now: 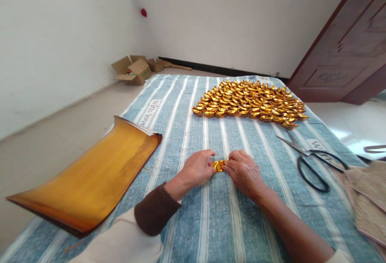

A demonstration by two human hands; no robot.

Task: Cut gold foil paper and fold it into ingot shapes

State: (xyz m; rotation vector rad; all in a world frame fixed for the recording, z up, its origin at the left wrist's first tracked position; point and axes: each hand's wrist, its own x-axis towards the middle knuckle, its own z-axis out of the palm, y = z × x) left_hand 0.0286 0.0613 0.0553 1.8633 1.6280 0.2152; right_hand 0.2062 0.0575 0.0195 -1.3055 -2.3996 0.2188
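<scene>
- Gold foil strip (219, 166): between the hands, at the striped tablecloth (189, 231); long axis side to side, across the stripes.
- Left hand (197, 168): thumb and fingers pinching the strip's left end.
- Right hand (245, 172): fingertips gripping its right end; neither hand nearer, both touching.
- Foil ingots (251, 102) massed beyond; scissors (306, 152) to the right; gold sheets (96, 174) stacked left.

My left grip (199, 168) pinches, my right grip (245, 170) pinches opposite, fingers (236, 156) curled, both forearms (282, 212) slanting inward!
</scene>
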